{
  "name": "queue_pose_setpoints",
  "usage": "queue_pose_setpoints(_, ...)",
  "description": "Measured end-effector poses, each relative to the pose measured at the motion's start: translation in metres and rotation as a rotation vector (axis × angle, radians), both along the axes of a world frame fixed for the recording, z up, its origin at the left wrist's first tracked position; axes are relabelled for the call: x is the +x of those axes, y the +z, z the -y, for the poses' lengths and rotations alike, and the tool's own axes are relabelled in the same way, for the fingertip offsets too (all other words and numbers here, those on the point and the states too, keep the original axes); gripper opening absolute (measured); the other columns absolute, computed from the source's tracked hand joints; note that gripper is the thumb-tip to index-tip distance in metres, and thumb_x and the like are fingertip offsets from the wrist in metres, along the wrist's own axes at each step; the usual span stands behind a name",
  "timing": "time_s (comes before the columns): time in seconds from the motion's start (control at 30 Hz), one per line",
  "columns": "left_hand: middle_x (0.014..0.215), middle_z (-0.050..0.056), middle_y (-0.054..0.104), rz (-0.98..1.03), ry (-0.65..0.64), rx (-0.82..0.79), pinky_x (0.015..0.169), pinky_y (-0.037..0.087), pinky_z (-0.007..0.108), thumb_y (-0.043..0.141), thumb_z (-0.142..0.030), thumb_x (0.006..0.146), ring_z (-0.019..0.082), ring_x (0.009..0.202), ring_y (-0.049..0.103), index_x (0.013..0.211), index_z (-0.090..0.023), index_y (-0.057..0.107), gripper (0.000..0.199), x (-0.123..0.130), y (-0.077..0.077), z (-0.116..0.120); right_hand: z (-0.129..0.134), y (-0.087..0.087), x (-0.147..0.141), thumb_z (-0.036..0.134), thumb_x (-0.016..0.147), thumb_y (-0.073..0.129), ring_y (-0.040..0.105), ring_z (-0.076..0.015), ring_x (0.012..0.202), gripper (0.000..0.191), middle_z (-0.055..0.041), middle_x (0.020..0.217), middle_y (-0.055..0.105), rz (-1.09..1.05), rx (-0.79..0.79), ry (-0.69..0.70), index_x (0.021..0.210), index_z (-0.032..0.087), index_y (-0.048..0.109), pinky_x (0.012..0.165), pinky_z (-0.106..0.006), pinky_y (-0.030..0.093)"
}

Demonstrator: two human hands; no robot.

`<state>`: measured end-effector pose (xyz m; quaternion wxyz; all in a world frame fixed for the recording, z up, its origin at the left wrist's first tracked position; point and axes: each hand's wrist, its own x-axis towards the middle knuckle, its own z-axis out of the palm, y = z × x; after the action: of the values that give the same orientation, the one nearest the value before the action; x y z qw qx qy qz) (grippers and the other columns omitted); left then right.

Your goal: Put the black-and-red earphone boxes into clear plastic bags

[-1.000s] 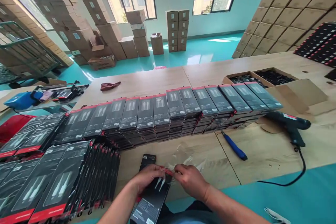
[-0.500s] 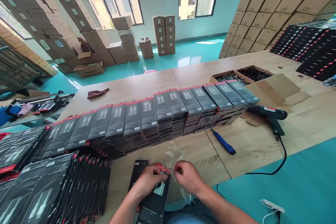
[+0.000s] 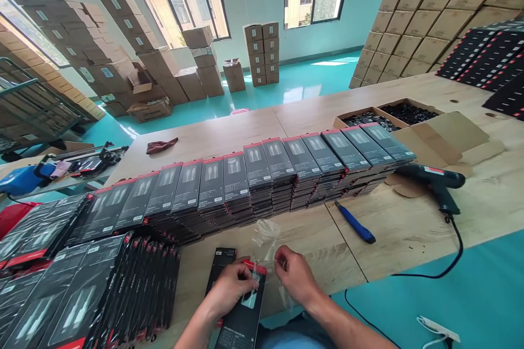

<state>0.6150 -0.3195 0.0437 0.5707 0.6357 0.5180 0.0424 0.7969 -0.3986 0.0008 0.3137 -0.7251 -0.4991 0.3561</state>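
Note:
My left hand (image 3: pixel 231 286) grips the top of a black retail package with a red header (image 3: pixel 245 311) at the table's near edge. My right hand (image 3: pixel 295 279) pinches a clear plastic sleeve (image 3: pixel 267 237) just right of that package; the sleeve rises crumpled between the hands. Another black package (image 3: pixel 221 262) lies flat under my left hand. A long row of stacked identical black packages (image 3: pixel 262 174) runs across the wooden table (image 3: pixel 405 229) beyond the hands.
More black packages (image 3: pixel 82 294) fill the near left. A blue-handled knife (image 3: pixel 355 222) and a black glue gun (image 3: pixel 434 180) with its cable lie to the right. An open carton of small dark parts (image 3: pixel 388 117) stands behind. Cardboard boxes (image 3: pixel 426 22) line the room.
The package's red header has come up further inside the clear sleeve and my hands have drawn slightly apart. The view has swung a little to the left.

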Motion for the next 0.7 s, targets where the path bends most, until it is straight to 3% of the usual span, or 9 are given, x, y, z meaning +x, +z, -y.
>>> queue_pose_setpoints(0.03, 0.122, 0.012, 0.07, 0.031, 0.006, -0.005, 0.107, 0.035, 0.038, 0.072, -0.022, 0.061, 0.034, 0.128, 0.053, 0.073, -0.019, 0.072, 0.013, -0.004, -0.002, 0.0, -0.001, -0.001, 0.002, 0.011, 0.083, 0.053, 0.065, -0.0172, 0.071, 0.016, -0.0016, 0.078, 0.072, 0.006, 0.004, -0.008, 0.091, 0.02, 0.063, 0.064, -0.025, 0.04)
queue_pose_setpoints(0.07, 0.134, 0.012, 0.065, 0.069, 0.026, -0.014, 0.112, 0.031, 0.037, 0.071, -0.02, 0.061, 0.033, 0.134, 0.049, 0.092, -0.019, 0.075, 0.031, -0.008, -0.005, 0.0, -0.001, -0.002, 0.003, 0.011, 0.084, 0.053, 0.065, -0.0171, 0.072, 0.017, -0.0014, 0.079, 0.072, 0.014, 0.004, -0.013, 0.093, 0.02, 0.063, 0.064, -0.025, 0.04)
queue_pose_setpoints(0.13, 0.147, 0.01, 0.056, 0.152, 0.115, -0.055, 0.113, 0.031, 0.036, 0.071, -0.021, 0.064, 0.029, 0.135, 0.048, 0.132, -0.022, 0.061, 0.069, -0.021, -0.01, -0.001, -0.002, -0.003, 0.005, 0.011, 0.086, 0.052, 0.065, -0.0177, 0.074, 0.017, -0.0022, 0.082, 0.073, 0.041, -0.003, -0.016, 0.092, 0.021, 0.065, 0.065, -0.025, 0.039)
queue_pose_setpoints(0.2, 0.14, 0.011, 0.061, 0.204, 0.206, -0.133, 0.105, 0.04, 0.038, 0.073, -0.031, 0.068, 0.029, 0.123, 0.057, 0.147, -0.022, 0.043, 0.085, -0.037, -0.012, -0.003, -0.004, -0.004, 0.005, 0.012, 0.086, 0.053, 0.066, -0.0191, 0.077, 0.016, -0.0039, 0.085, 0.074, 0.073, -0.017, -0.005, 0.089, 0.02, 0.067, 0.068, -0.026, 0.039)
queue_pose_setpoints(0.27, 0.121, 0.009, 0.069, 0.226, 0.21, -0.232, 0.094, 0.046, 0.039, 0.076, -0.038, 0.068, 0.028, 0.107, 0.063, 0.142, -0.02, 0.044, 0.083, -0.052, -0.008, -0.004, -0.007, -0.005, 0.003, 0.012, 0.086, 0.055, 0.067, -0.0208, 0.08, 0.017, -0.0059, 0.088, 0.075, 0.102, -0.035, 0.025, 0.088, 0.019, 0.07, 0.069, -0.028, 0.039)
queue_pose_setpoints(0.33, 0.106, 0.008, 0.071, 0.251, 0.135, -0.329, 0.087, 0.046, 0.037, 0.08, -0.039, 0.063, 0.028, 0.101, 0.063, 0.127, -0.017, 0.055, 0.072, -0.061, 0.0, -0.003, -0.01, -0.006, -0.001, 0.013, 0.087, 0.056, 0.068, -0.0222, 0.081, 0.018, -0.0077, 0.09, 0.076, 0.122, -0.053, 0.074, 0.089, 0.019, 0.072, 0.069, -0.029, 0.038)
queue_pose_setpoints(0.43, 0.102, 0.006, 0.072, 0.262, 0.036, -0.429, 0.082, 0.044, 0.033, 0.083, -0.032, 0.055, 0.028, 0.1, 0.062, 0.109, -0.017, 0.063, 0.059, -0.06, 0.003, 0.006, -0.012, -0.006, -0.01, 0.013, 0.086, 0.059, 0.069, -0.0228, 0.083, 0.018, -0.0083, 0.092, 0.076, 0.124, -0.058, 0.178, 0.088, 0.02, 0.075, 0.069, -0.029, 0.038)
queue_pose_setpoints(0.7, 0.107, 0.007, 0.07, 0.162, 0.071, -0.315, 0.081, 0.042, 0.032, 0.064, -0.019, 0.058, 0.026, 0.102, 0.061, 0.115, -0.018, 0.058, 0.058, -0.047, -0.036, 0.025, -0.006, -0.005, -0.015, 0.013, 0.087, 0.061, 0.068, -0.0197, 0.087, 0.018, -0.0042, 0.092, 0.076, 0.061, 0.002, 0.339, 0.089, 0.023, 0.076, 0.071, -0.026, 0.04)
